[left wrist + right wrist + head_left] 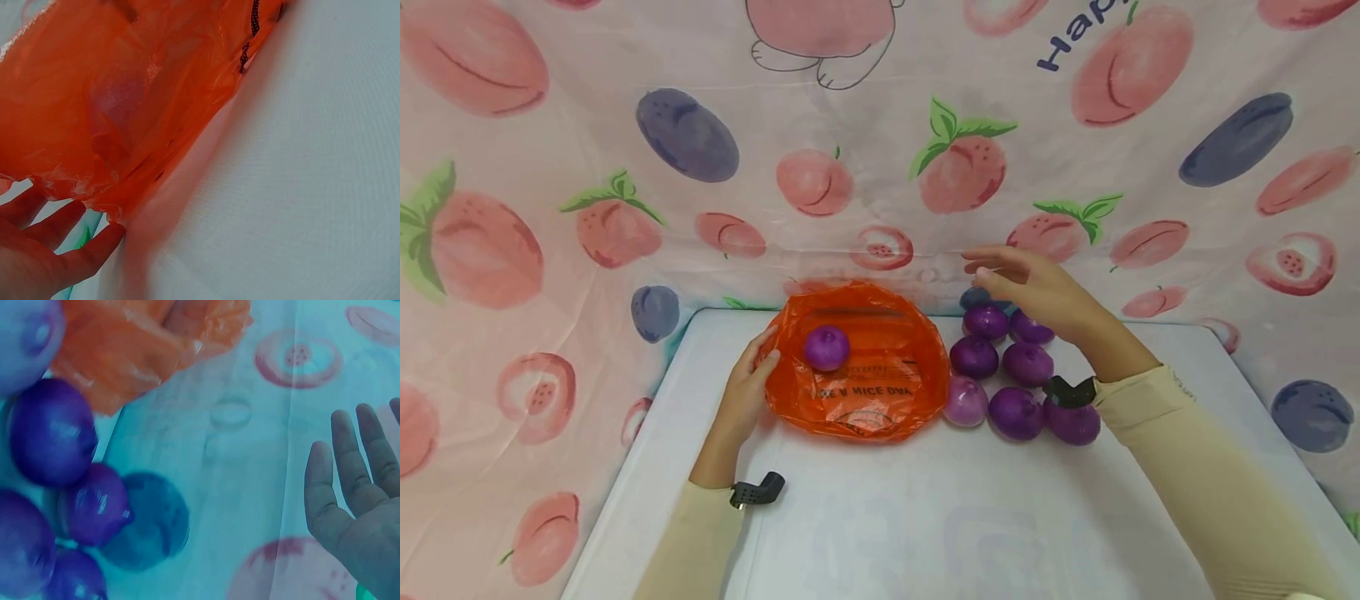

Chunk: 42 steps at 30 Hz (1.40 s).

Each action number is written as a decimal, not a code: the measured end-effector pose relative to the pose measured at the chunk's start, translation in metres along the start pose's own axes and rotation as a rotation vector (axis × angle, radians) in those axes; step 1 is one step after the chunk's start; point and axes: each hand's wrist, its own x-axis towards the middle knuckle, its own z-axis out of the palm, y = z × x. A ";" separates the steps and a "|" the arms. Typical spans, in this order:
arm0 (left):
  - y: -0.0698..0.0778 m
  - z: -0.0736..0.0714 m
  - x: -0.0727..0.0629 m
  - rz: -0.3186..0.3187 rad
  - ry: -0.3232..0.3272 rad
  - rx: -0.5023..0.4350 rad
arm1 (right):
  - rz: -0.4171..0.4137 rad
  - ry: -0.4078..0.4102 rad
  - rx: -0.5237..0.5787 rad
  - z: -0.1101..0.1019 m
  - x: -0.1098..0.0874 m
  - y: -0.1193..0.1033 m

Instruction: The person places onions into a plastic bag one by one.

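An orange plastic bag [857, 408] lies spread on the white table with its mouth facing up, one purple onion [827, 348] inside. My left hand [747, 385] is at the bag's left edge. In the left wrist view its spread fingers [94, 253] touch the bag's crinkled rim [109, 209]. Raised above the far end of the onion group, my right hand [1037, 292] holds nothing, its fingers apart in the right wrist view. Several purple onions [1017, 413] sit close together right of the bag, and a paler one [965, 402] lies right by its edge.
Behind the white table [880, 517] hangs a pink cloth [850, 125] printed with peaches and dark blue fruit. Both wrists carry black bands with a camera mount [758, 490].
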 end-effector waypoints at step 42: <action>-0.002 -0.001 0.002 -0.012 0.005 0.000 | -0.027 0.089 -0.033 -0.044 -0.100 0.113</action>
